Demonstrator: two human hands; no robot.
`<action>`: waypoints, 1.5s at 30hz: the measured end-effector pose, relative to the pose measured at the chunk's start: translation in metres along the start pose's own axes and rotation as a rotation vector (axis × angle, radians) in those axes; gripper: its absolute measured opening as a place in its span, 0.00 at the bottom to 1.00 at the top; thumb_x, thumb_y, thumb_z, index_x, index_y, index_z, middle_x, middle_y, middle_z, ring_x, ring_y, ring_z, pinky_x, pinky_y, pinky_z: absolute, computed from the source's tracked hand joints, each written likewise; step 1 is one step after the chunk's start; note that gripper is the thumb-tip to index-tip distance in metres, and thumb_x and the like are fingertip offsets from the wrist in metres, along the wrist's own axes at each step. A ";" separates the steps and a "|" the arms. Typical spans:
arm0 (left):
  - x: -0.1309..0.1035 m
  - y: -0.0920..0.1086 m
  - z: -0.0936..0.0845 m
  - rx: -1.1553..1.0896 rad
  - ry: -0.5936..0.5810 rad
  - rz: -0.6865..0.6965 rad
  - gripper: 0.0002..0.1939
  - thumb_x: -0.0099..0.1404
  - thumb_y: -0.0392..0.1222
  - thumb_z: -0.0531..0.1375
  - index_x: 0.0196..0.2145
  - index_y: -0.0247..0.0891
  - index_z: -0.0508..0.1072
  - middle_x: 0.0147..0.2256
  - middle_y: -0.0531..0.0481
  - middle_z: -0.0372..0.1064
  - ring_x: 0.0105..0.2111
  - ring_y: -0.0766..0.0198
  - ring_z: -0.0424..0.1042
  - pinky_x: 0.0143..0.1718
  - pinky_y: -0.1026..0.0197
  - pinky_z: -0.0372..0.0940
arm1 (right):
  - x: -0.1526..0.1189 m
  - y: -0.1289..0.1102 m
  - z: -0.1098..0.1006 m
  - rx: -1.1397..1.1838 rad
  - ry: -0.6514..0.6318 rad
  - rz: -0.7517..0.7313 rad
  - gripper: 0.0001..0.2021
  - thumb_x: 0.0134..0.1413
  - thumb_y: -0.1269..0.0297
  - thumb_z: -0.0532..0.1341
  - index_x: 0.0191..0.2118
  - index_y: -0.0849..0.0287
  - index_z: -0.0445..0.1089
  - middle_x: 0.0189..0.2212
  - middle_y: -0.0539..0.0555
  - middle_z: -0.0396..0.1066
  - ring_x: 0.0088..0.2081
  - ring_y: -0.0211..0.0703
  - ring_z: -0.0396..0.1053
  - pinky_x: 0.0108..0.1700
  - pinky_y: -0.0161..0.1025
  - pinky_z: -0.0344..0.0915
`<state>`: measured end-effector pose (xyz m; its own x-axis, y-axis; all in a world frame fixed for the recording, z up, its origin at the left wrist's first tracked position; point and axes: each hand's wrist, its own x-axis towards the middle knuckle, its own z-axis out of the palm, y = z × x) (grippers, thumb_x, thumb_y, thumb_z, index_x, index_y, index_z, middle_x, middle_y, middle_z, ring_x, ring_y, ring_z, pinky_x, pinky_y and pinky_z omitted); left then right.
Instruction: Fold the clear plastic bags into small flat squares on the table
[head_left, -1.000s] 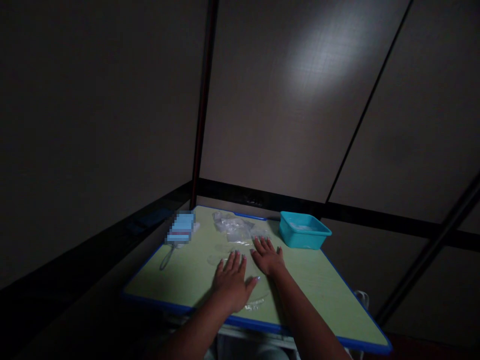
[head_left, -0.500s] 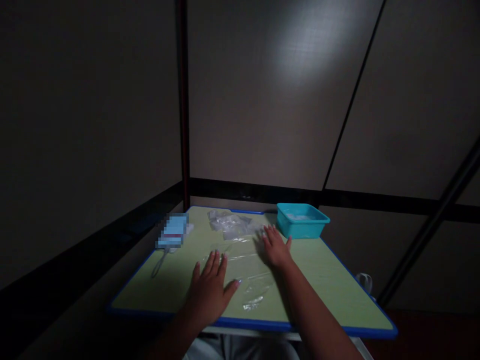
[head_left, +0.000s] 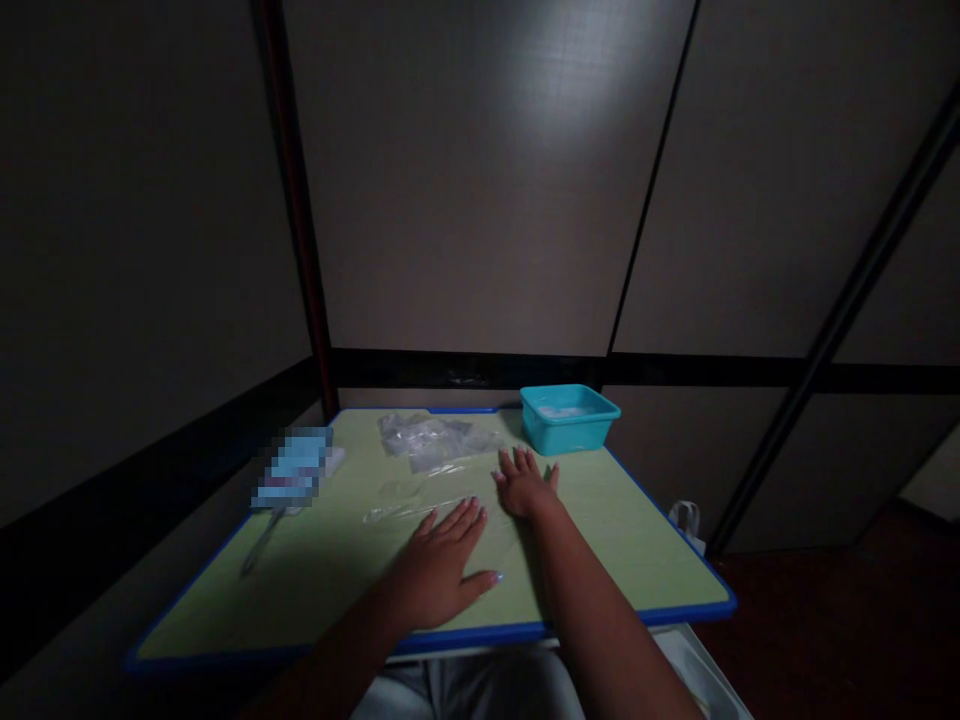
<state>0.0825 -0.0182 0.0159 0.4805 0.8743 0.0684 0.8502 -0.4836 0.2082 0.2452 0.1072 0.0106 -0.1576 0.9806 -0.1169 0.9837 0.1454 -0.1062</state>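
Lying palm down in the lower middle of the frame, the left hand (head_left: 442, 572) had its grip unclasped, the fingers stretched out and the thumb set wide toward the right; its fingertips met a clear plastic sheet (head_left: 401, 512), which lay nearly flat at the centre of the lower half, faint but for a few shiny creases. The right hand (head_left: 525, 490), a little higher and further right in the frame, was likewise palm down, its grip unfolded, fingers pointing up the frame at the sheet's right side; how firmly either hand pressed could not be told.

Just above the sheet lay a crumpled heap of clear plastic (head_left: 435, 440); to the right of the heap, near the surface's far edge, stood a turquoise tub (head_left: 570, 432) with something whitish inside, too dim to make out. At the middle left, a light blue thing (head_left: 296, 465), blurred into blocks, rested by the surface's left edge; a thin strap (head_left: 261, 542) trailed from it down the frame. The surface (head_left: 630, 550) was pale green with a blue rim; beyond its right edge, lower right, showed a white bag (head_left: 686, 522), and dark panelled walls (head_left: 480, 200) filled the upper frame.
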 end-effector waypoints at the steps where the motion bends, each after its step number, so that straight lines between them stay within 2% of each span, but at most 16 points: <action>1: -0.002 -0.001 0.000 0.006 0.000 0.002 0.36 0.60 0.63 0.44 0.61 0.44 0.43 0.62 0.48 0.33 0.61 0.57 0.36 0.58 0.45 0.38 | 0.000 0.000 0.000 0.001 -0.001 0.001 0.27 0.58 0.51 0.32 0.62 0.48 0.26 0.63 0.52 0.21 0.62 0.48 0.20 0.52 0.67 0.24; 6: -0.013 -0.007 -0.005 0.017 -0.049 0.023 0.41 0.57 0.65 0.48 0.61 0.44 0.40 0.62 0.47 0.31 0.61 0.55 0.35 0.58 0.45 0.36 | 0.000 0.000 -0.001 0.028 0.007 0.009 0.28 0.58 0.49 0.33 0.62 0.48 0.27 0.63 0.54 0.22 0.62 0.49 0.21 0.51 0.68 0.22; 13: -0.023 -0.027 -0.015 0.020 -0.100 0.131 0.44 0.55 0.61 0.54 0.61 0.45 0.37 0.62 0.47 0.30 0.61 0.53 0.34 0.58 0.44 0.37 | 0.000 0.000 0.000 0.032 0.018 0.016 0.30 0.56 0.45 0.33 0.62 0.49 0.28 0.63 0.54 0.22 0.62 0.50 0.21 0.51 0.68 0.22; 18: -0.044 -0.031 -0.027 -0.020 0.043 0.156 0.39 0.58 0.60 0.51 0.61 0.44 0.42 0.62 0.47 0.33 0.61 0.52 0.35 0.58 0.46 0.39 | 0.001 -0.001 0.000 0.044 0.001 0.025 0.31 0.55 0.44 0.33 0.62 0.49 0.27 0.63 0.55 0.21 0.62 0.51 0.20 0.50 0.69 0.21; 21: -0.062 -0.028 -0.027 0.000 0.091 0.187 0.38 0.55 0.62 0.54 0.59 0.45 0.48 0.62 0.50 0.37 0.60 0.50 0.39 0.59 0.47 0.37 | 0.001 -0.001 0.000 0.037 0.000 0.020 0.31 0.55 0.43 0.32 0.62 0.49 0.27 0.63 0.54 0.22 0.62 0.51 0.20 0.50 0.69 0.21; 24: -0.074 -0.028 -0.019 0.027 0.051 0.211 0.32 0.57 0.58 0.55 0.57 0.48 0.53 0.61 0.52 0.44 0.60 0.51 0.41 0.59 0.44 0.34 | 0.001 0.000 0.000 0.034 0.006 0.022 0.31 0.55 0.43 0.32 0.62 0.49 0.27 0.63 0.55 0.22 0.62 0.51 0.20 0.50 0.69 0.22; 29: -0.081 -0.027 -0.016 0.004 0.028 0.244 0.21 0.62 0.47 0.54 0.54 0.50 0.60 0.56 0.52 0.57 0.59 0.55 0.46 0.58 0.44 0.35 | 0.002 0.001 0.001 0.031 0.010 0.014 0.32 0.54 0.42 0.32 0.62 0.49 0.27 0.63 0.55 0.23 0.62 0.51 0.20 0.50 0.70 0.22; 33: -0.084 -0.021 -0.020 -0.064 0.009 0.260 0.18 0.64 0.43 0.52 0.52 0.51 0.62 0.52 0.54 0.62 0.57 0.58 0.53 0.59 0.46 0.37 | 0.002 0.001 0.002 0.032 0.016 0.014 0.32 0.54 0.42 0.32 0.62 0.49 0.28 0.63 0.55 0.23 0.62 0.51 0.21 0.50 0.69 0.22; 36: -0.085 -0.019 -0.014 -0.103 0.041 0.239 0.16 0.64 0.42 0.51 0.50 0.51 0.64 0.50 0.54 0.65 0.55 0.60 0.56 0.59 0.48 0.41 | 0.002 0.001 0.001 0.036 0.013 0.018 0.32 0.54 0.42 0.32 0.62 0.49 0.28 0.63 0.55 0.23 0.62 0.52 0.22 0.50 0.69 0.23; 41: -0.086 -0.018 0.002 -0.177 0.229 0.051 0.16 0.55 0.39 0.58 0.43 0.42 0.66 0.50 0.48 0.63 0.52 0.58 0.60 0.55 0.54 0.52 | -0.004 -0.002 -0.004 0.031 0.028 0.017 0.32 0.55 0.42 0.32 0.62 0.49 0.28 0.63 0.55 0.23 0.62 0.52 0.20 0.50 0.69 0.22; 45: -0.085 -0.010 -0.001 -0.245 0.227 -0.006 0.14 0.49 0.35 0.60 0.36 0.42 0.65 0.50 0.48 0.61 0.51 0.57 0.58 0.51 0.56 0.56 | -0.017 -0.013 -0.010 0.026 0.116 -0.134 0.35 0.52 0.38 0.33 0.62 0.49 0.30 0.63 0.53 0.22 0.61 0.52 0.17 0.52 0.66 0.19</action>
<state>0.0329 -0.0880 0.0086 0.3918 0.8777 0.2759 0.7627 -0.4776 0.4360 0.2357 0.0903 0.0237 -0.2750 0.9613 0.0144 0.9516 0.2743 -0.1386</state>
